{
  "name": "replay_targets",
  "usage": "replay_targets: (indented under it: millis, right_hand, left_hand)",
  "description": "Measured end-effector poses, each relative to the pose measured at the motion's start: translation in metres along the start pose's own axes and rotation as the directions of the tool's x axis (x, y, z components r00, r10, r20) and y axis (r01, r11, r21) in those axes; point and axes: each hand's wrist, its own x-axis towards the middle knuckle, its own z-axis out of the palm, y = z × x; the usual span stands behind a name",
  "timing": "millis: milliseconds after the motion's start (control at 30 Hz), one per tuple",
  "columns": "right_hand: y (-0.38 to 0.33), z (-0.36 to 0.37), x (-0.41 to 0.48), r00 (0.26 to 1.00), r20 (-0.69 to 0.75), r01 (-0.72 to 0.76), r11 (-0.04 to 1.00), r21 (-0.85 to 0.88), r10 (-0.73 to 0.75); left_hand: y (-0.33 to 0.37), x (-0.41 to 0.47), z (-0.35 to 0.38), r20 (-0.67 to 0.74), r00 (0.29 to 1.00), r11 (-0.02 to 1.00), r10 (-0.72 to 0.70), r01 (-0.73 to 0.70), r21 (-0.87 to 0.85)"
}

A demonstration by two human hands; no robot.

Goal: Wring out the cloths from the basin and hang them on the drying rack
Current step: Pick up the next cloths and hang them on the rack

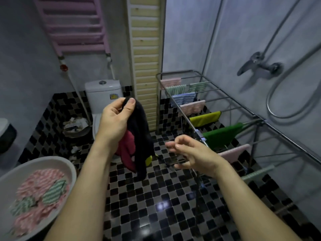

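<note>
Head view: checkered floor [156, 193], drying rack [260, 119]

Left hand [113, 123] raised, pinching dark cloth [141, 122]; right hand [191, 154] loosely curled.

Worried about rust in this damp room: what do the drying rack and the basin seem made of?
Drying rack: thin silvery rods with a dull shine, likely metal, chromed or stainless, cannot tell which. Basin: smooth, pale, matte wall with a rounded rim, probably plastic.
</note>
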Motion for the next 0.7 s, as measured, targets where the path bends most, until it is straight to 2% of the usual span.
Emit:
replay_targets:
  millis: [33,233,333,400,500,600,700]
  right_hand:
    - [-0.001,0.006,0.000,0.999,-0.013,0.030,0.999,0.037,-0.030]
    - [-0.016,0.038,0.019,0.980,-0.027,0.197,0.980,-0.026,-0.198]
    - [-0.016,0.030,0.018,0.953,-0.176,0.258,0.965,0.044,-0.247]
    - [-0.022,0.023,0.008,0.923,-0.245,0.317,0.947,0.047,-0.297]
    - [-0.041,0.019,-0.013,0.897,-0.203,0.375,0.919,-0.119,-0.392]
    - [-0.060,0.020,-0.035,0.913,-0.091,0.354,0.883,-0.307,-0.398]
    - [-0.070,0.018,-0.047,0.914,-0.097,0.306,0.826,-0.473,-0.394]
  left_hand:
    - [0.002,-0.003,0.003,0.064,0.998,1.000,-0.028,0.028,0.012]
    - [0.006,-0.017,0.020,0.325,0.938,0.992,-0.123,0.118,0.036]
    - [0.008,-0.021,0.016,0.371,0.915,0.986,-0.158,0.168,0.005]
    - [0.008,-0.021,0.007,0.359,0.918,0.986,-0.168,0.147,0.084]
    - [0.005,-0.018,-0.002,0.403,0.893,0.952,-0.203,0.084,0.293]
    - [0.002,-0.022,0.019,0.513,0.820,0.958,-0.255,0.140,0.252]
    - [-0.004,-0.031,0.055,0.614,0.747,0.939,-0.256,0.041,0.341]
